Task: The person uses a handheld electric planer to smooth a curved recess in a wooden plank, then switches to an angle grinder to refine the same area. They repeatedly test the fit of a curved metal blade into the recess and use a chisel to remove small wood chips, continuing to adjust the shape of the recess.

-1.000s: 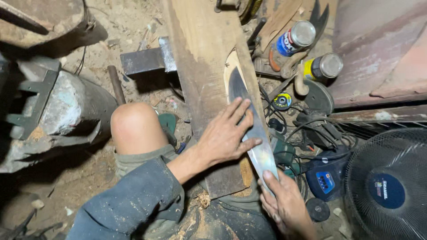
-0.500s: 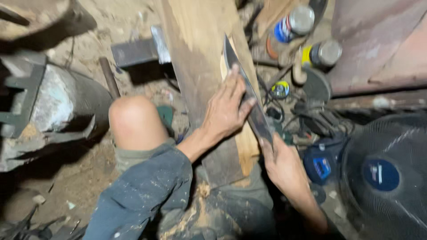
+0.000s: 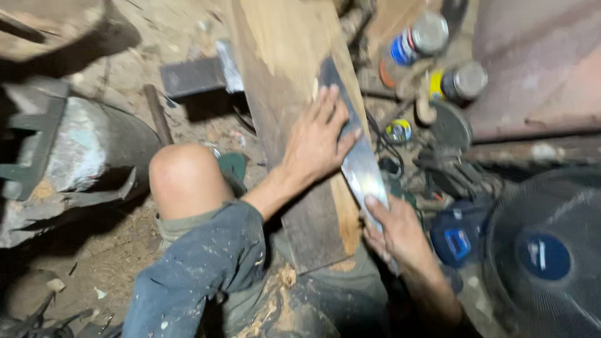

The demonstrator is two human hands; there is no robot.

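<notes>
Left hand: our left hand point(image 3: 319, 141) lies flat, fingers spread, pressing the blade onto the plank, seemingly to keep it from slipping.
Right hand: our right hand point(image 3: 394, 231) closes around the blade's near end, thumb on top, seemingly to guide it.
Blade: the long metal blade point(image 3: 358, 164) lies along the plank's right edge, its dark tip pointing away from us.
Plank: the wooden plank point(image 3: 282, 75) runs away from our lap, beside our bare knee point(image 3: 181, 178).
Surroundings: two spray cans point(image 3: 421, 39) and a black fan point(image 3: 544, 250) stand right of the plank; a metal block point(image 3: 191, 75) lies left.
</notes>
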